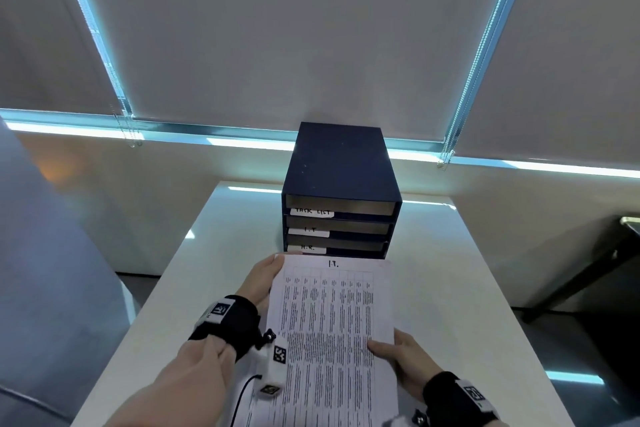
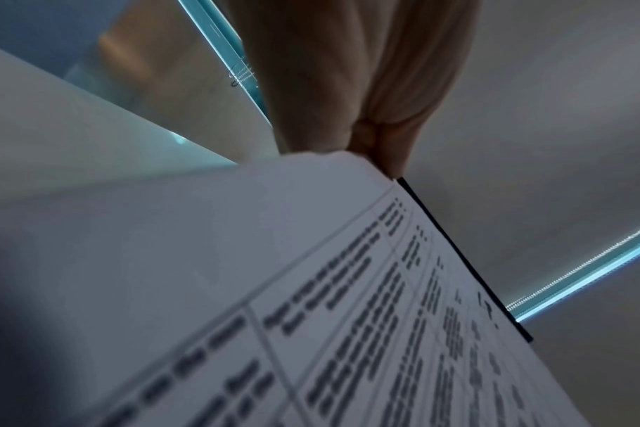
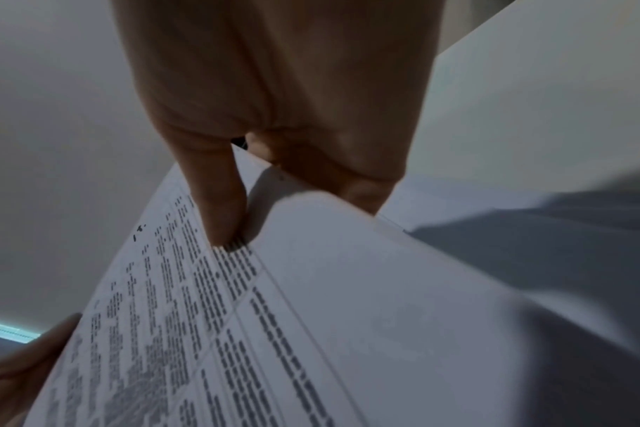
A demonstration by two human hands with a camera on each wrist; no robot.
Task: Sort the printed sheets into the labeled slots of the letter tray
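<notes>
Both hands hold one printed sheet (image 1: 332, 333) above the white table (image 1: 460, 288); the left hand (image 1: 259, 282) grips the sheet's far left corner, its fingers going under the paper and out of sight; the right hand (image 1: 401, 357) pinches the sheet's right edge nearer the body, thumb lying on the printed face and the other fingers beneath it. The sheet carries a dense table of small text, too blurred to read, and a handwritten "I.T." at its far edge, ahead of the left hand.

Just beyond both hands stands the dark blue letter tray (image 1: 341, 163), its open slots facing the person; the sheet's far edge hides the bottom of the tray's front in the head view, so whether paper and tray touch I cannot tell; three white labels show on the slot fronts, top to bottom "TASK LIST" (image 1: 313, 211), "I.T" (image 1: 309, 230) and "H.R." (image 1: 307, 248). More white paper (image 3: 439, 199) lies under the held sheet, below the right hand.

Each wrist wears a black band with a marker tag; grey roller blinds (image 1: 277, 28) hang well beyond the tray.
</notes>
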